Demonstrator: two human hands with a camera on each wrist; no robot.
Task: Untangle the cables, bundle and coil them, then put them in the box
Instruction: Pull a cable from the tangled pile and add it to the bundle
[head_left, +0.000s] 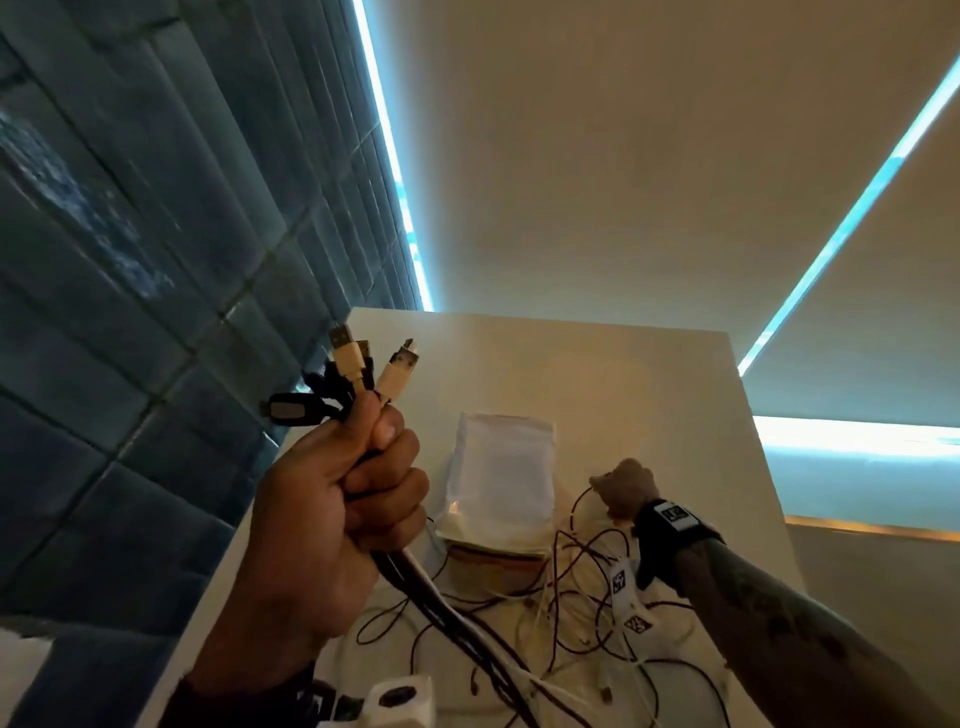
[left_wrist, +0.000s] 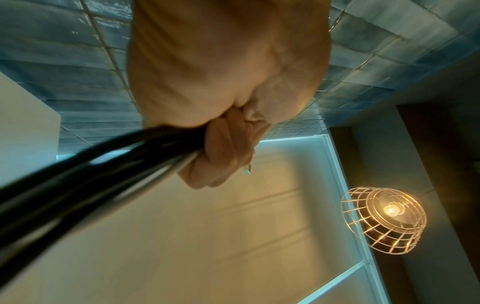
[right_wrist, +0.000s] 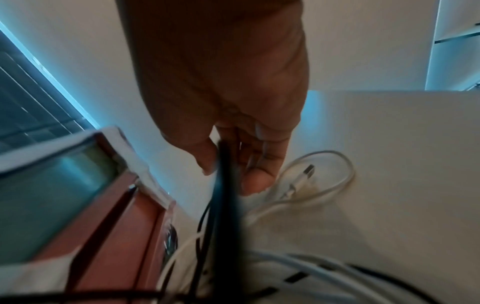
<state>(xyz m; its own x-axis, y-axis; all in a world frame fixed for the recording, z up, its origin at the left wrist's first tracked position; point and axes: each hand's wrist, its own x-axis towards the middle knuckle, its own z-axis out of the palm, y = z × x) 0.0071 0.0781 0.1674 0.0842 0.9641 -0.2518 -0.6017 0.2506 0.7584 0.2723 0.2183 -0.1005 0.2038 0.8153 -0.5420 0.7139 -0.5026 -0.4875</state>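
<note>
L hand fisted round dark cables; lit wire-cage lamp nearby.

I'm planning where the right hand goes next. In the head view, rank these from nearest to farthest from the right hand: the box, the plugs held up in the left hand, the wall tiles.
1. Box, just left of the right hand.
2. Plugs, farther left, above the left hand.
3. Wall tiles, far left.
</note>
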